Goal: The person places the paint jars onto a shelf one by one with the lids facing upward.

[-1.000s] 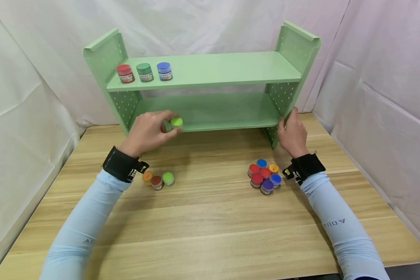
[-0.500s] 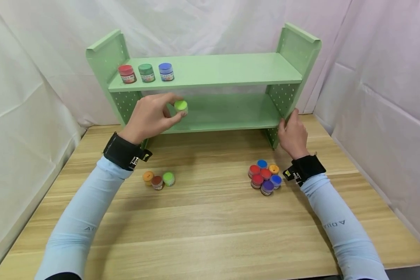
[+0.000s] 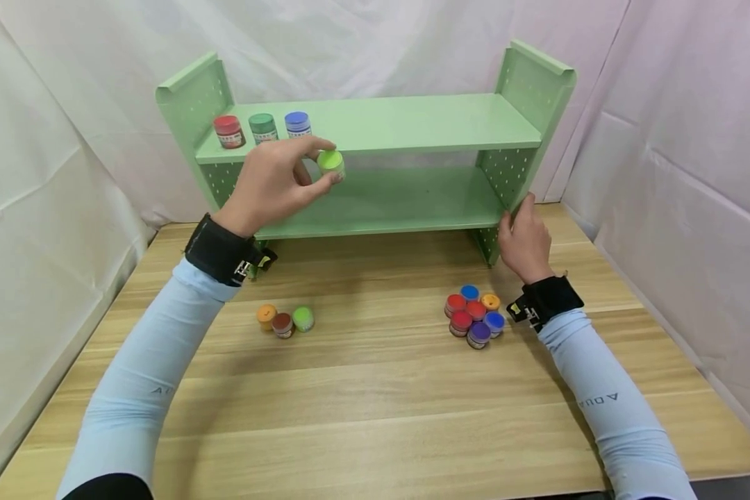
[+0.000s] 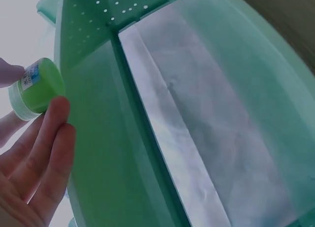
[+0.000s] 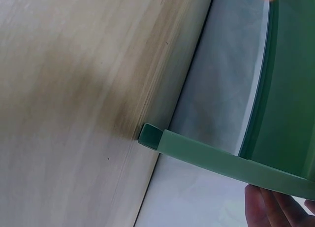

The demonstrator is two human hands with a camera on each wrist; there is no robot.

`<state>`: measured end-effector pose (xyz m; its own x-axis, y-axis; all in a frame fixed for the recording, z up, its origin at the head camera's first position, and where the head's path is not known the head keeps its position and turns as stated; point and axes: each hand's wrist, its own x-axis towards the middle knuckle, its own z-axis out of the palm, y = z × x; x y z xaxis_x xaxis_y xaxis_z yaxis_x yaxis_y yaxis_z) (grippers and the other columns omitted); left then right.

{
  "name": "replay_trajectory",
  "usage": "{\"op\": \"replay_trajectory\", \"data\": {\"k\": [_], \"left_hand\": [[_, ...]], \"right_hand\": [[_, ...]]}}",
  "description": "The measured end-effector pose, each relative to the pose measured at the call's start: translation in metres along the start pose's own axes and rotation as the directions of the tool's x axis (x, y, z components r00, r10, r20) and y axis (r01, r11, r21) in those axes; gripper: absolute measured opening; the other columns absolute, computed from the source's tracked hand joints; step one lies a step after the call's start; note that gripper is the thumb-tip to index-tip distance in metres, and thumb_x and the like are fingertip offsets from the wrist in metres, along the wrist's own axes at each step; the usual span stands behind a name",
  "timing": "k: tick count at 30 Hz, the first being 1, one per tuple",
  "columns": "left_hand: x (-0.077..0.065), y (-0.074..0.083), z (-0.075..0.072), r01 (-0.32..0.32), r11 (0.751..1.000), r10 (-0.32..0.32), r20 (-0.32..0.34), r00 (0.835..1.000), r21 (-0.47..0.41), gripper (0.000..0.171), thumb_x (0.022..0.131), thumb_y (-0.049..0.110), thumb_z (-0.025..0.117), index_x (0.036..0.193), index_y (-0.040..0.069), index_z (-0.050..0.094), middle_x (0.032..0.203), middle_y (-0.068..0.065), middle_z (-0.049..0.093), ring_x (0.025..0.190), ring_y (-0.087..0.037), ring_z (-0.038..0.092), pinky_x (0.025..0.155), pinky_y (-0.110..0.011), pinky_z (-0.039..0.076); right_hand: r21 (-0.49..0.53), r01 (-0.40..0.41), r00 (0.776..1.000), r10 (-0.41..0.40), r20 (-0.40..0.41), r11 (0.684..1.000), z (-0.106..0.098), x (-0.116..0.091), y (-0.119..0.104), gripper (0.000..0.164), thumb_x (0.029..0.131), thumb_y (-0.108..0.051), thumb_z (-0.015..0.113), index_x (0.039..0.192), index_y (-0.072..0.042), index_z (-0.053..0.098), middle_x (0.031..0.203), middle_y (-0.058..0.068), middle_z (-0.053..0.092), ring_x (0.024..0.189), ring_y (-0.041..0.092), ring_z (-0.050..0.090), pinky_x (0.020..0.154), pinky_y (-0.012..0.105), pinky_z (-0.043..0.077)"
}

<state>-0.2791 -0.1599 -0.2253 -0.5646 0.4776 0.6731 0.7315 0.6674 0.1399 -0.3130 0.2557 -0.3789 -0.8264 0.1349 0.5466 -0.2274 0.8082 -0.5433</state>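
Between its thumb and fingers my left hand (image 3: 278,179) pinches a small light-green paint jar (image 3: 331,162), held in front of the upper board's front edge. The left wrist view shows the same jar (image 4: 42,87) tilted, with its label partly covered by a finger. My right hand (image 3: 525,239) holds the right side panel of the green two-tier shelf (image 3: 412,198), its fingers against the panel's outer side (image 5: 231,165). On the upper board stand a red jar (image 3: 229,132), a dark-green jar (image 3: 263,128) and a blue jar (image 3: 298,123), the last two partly hidden by the left hand.
On the wooden table (image 3: 375,410), an orange jar (image 3: 266,316), a brown jar (image 3: 282,325) and a light-green jar (image 3: 303,319) sit together at left. Several red, blue, yellow and purple jars (image 3: 475,310) cluster near the right wrist. White cloth (image 3: 362,48) hangs behind the shelf.
My left hand has lifted the light-green jar from the lower board's front edge up to the height of the upper board, slightly rightward. The right hand has stayed on the side panel.
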Motion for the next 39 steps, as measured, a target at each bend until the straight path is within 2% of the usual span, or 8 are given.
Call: {"op": "replay_trajectory", "data": {"k": [6, 12, 25, 28, 33, 36, 39], "left_hand": [[0.01, 0.003, -0.007, 0.007, 0.999, -0.009, -0.058, 0.998, -0.039, 0.036, 0.095, 0.027, 0.074, 0.126, 0.01, 0.071, 0.09, -0.012, 0.076, 0.06, -0.018, 0.064, 0.071, -0.027, 0.046], [0.021, 0.007, -0.012, -0.002, 1.0, 0.002, -0.089, 0.996, -0.001, 0.036, 0.096, 0.03, 0.073, 0.127, 0.011, 0.071, 0.089, -0.012, 0.077, 0.06, -0.021, 0.064, 0.073, -0.032, 0.045], [0.026, -0.001, -0.007, 0.026, 0.996, -0.022, -0.043, 0.999, 0.087, 0.042, 0.1, 0.033, 0.067, 0.135, 0.01, 0.066, 0.105, -0.014, 0.078, 0.064, -0.026, 0.067, 0.062, -0.029, 0.038], [0.027, 0.0, -0.008, 0.021, 0.995, -0.018, -0.041, 0.999, 0.093, 0.038, 0.101, 0.033, 0.065, 0.131, 0.009, 0.065, 0.104, -0.016, 0.079, 0.062, -0.027, 0.067, 0.062, -0.03, 0.039], [0.029, 0.003, -0.01, 0.001, 0.992, 0.003, -0.036, 0.999, 0.125, 0.031, 0.102, 0.031, 0.063, 0.124, 0.009, 0.068, 0.092, -0.013, 0.076, 0.063, -0.026, 0.063, 0.063, -0.03, 0.038], [0.029, 0.004, -0.011, -0.003, 0.988, 0.009, -0.036, 0.999, 0.152, 0.031, 0.102, 0.03, 0.063, 0.124, 0.009, 0.069, 0.101, -0.012, 0.074, 0.068, -0.026, 0.064, 0.064, -0.031, 0.039], [0.028, 0.005, -0.011, -0.003, 0.985, 0.01, -0.038, 0.999, 0.174, 0.032, 0.102, 0.03, 0.063, 0.123, 0.008, 0.07, 0.12, -0.012, 0.07, 0.07, -0.025, 0.067, 0.062, -0.032, 0.04]], "right_hand": [[0.011, -0.005, 1.0, 0.005, 0.016, 1.0, 0.0, 0.0, -0.002, 0.044, 0.106, -0.02, 0.039, 0.14, 0.008, 0.04, 0.118, 0.039, 0.064, 0.089, 0.055, 0.066, 0.066, 0.065, 0.048], [0.007, 0.0, 1.0, 0.0, 0.011, 1.0, -0.002, 0.002, -0.001, 0.044, 0.106, -0.021, 0.039, 0.139, 0.008, 0.04, 0.114, 0.038, 0.064, 0.084, 0.054, 0.065, 0.063, 0.063, 0.047], [0.003, -0.007, 1.0, 0.007, 0.004, 1.0, -0.002, -0.002, 0.001, 0.044, 0.106, -0.022, 0.039, 0.14, 0.008, 0.04, 0.116, 0.039, 0.064, 0.086, 0.055, 0.065, 0.065, 0.064, 0.047], [0.004, -0.007, 1.0, 0.007, 0.004, 1.0, -0.002, -0.002, 0.0, 0.044, 0.106, -0.022, 0.039, 0.139, 0.007, 0.04, 0.116, 0.038, 0.063, 0.085, 0.054, 0.065, 0.066, 0.064, 0.047], [0.009, -0.007, 1.0, 0.007, 0.003, 1.0, -0.002, -0.001, -0.001, 0.044, 0.106, -0.022, 0.039, 0.139, 0.008, 0.04, 0.117, 0.038, 0.064, 0.087, 0.054, 0.066, 0.066, 0.064, 0.048], [0.011, -0.011, 1.0, 0.011, 0.007, 1.0, -0.002, -0.001, -0.002, 0.044, 0.107, -0.022, 0.038, 0.14, 0.008, 0.04, 0.12, 0.038, 0.063, 0.09, 0.055, 0.066, 0.068, 0.065, 0.048], [0.009, -0.016, 1.0, 0.016, 0.01, 1.0, -0.001, -0.001, -0.003, 0.044, 0.107, -0.021, 0.038, 0.14, 0.008, 0.04, 0.123, 0.038, 0.063, 0.094, 0.056, 0.066, 0.07, 0.066, 0.048]]}}
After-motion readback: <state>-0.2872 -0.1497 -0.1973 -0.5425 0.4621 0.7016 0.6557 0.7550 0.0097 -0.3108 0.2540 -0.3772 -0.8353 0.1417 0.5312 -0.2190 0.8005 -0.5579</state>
